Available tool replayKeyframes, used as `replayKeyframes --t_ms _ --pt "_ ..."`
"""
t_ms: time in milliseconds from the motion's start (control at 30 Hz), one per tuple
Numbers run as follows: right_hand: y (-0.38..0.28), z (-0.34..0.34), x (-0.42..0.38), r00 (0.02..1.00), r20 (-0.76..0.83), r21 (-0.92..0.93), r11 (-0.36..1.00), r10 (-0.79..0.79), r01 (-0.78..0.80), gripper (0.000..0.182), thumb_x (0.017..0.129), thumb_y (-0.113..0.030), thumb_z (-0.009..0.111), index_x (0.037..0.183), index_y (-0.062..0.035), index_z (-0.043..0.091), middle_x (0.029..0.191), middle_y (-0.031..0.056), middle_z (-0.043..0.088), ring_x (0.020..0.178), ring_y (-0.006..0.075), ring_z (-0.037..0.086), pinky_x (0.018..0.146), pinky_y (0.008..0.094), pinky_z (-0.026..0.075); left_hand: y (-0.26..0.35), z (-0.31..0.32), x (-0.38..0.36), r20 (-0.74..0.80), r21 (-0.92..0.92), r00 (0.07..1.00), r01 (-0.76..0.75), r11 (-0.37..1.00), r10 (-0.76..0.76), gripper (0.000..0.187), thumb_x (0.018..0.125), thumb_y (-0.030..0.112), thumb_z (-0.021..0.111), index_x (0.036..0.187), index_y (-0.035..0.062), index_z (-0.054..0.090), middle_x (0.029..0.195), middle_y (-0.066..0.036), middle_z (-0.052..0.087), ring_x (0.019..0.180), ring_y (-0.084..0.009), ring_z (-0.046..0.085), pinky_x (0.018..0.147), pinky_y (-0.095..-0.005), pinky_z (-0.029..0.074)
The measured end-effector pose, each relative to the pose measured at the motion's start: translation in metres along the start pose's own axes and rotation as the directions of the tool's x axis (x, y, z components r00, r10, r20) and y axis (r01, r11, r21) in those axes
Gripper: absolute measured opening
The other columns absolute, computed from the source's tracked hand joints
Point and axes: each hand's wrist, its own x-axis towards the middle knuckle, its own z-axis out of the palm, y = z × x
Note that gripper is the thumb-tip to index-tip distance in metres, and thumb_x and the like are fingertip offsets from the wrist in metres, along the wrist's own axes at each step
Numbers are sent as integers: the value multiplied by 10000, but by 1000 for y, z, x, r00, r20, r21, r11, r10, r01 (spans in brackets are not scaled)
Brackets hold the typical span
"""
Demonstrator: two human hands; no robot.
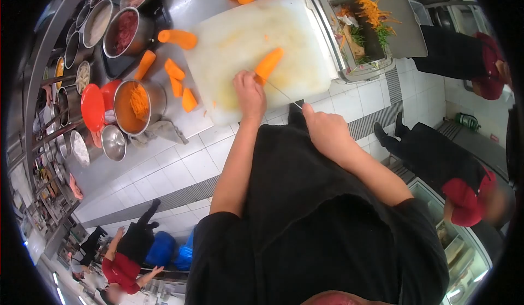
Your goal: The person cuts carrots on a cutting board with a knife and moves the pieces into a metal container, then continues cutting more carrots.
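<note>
On a white cutting board (218, 43) lies a peeled carrot (270, 63), its tapered end pointing away from me. My left hand (250, 95) is closed around the near end of it, fingers curled. A knife (283, 93) is gripped in my right hand (330, 133) at the board's near edge. Its thin blade, seen almost edge-on, reaches to the carrot beside my left fingers. Several cut carrot pieces (189, 100) lie left of the board, along with a longer carrot (180, 38) at its left edge. Small orange scraps dot the board.
A metal pot (161, 104) with orange shreds stands at left, near a red lid (93, 107), a small steel bowl (114, 143) and a pot of red meat (108, 37). A bin (376, 70) with peelings stands right of the board. Several people in red and black are around.
</note>
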Motion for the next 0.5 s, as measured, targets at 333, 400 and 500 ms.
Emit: replayKeyframes --t_ms 333,400,500 --pt "-20 26 89 998 -46 99 994 -41 45 228 872 -24 633 1055 -17 497 805 181 739 763 366 760 662 455 601 2 -2 4 0 48 1000 -23 999 23 271 859 -39 577 1125 5 561 1192 -225 550 1087 -437 516 953 -522 437" --pt "-19 30 95 998 -41 96 994 -48 52 241 870 -29 643 1062 -16 499 821 185 743 773 367 762 665 454 602 3 0 3 -34 29 999 22 999 -21 271 862 -52 573 1126 8 569 1172 -231 562 1092 -439 523 950 -527 442" --pt "-24 34 97 997 -43 195 978 -67 74 254 882 -56 631 1101 -24 506 796 172 730 766 382 750 645 478 588 -22 10 -4 -28 95 996 -76 993 79 172 914 36 565 1082 2 569 1150 -240 557 1128 -436 519 999 -522 420"
